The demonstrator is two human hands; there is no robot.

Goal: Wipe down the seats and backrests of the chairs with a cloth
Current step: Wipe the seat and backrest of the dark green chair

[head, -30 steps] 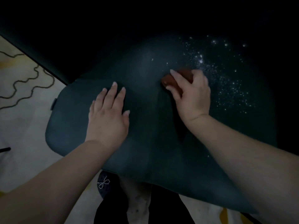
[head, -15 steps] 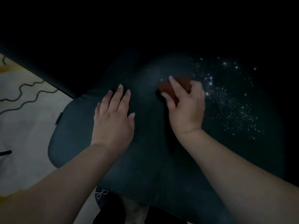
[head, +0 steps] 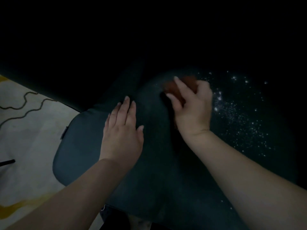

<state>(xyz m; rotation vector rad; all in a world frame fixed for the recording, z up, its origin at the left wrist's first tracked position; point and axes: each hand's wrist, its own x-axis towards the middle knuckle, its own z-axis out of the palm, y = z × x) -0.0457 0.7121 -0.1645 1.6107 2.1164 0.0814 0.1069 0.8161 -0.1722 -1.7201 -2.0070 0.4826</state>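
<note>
Cloth (head: pixel 180 87) on seat (head: pixel 79 146), specks (head: pixel 235 117) right

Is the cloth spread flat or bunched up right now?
Bunched up: the cloth shows only as a small reddish wad gripped under the right hand on the chair seat.

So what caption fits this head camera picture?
Right hand rubs a reddish cloth on the crumb-speckled dark seat.

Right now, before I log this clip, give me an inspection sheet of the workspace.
Surface: dark chair seat, white specks scattered across its right part.
Job's things: reddish-brown cloth, bunched on the seat.
Clutter: nothing seen.
Hands: left hand flat, open on the seat; right hand gripping the cloth.
Cables: nothing seen.
Surroundings: pale floor covering with dark wavy lines at left; very dim beyond.
</note>
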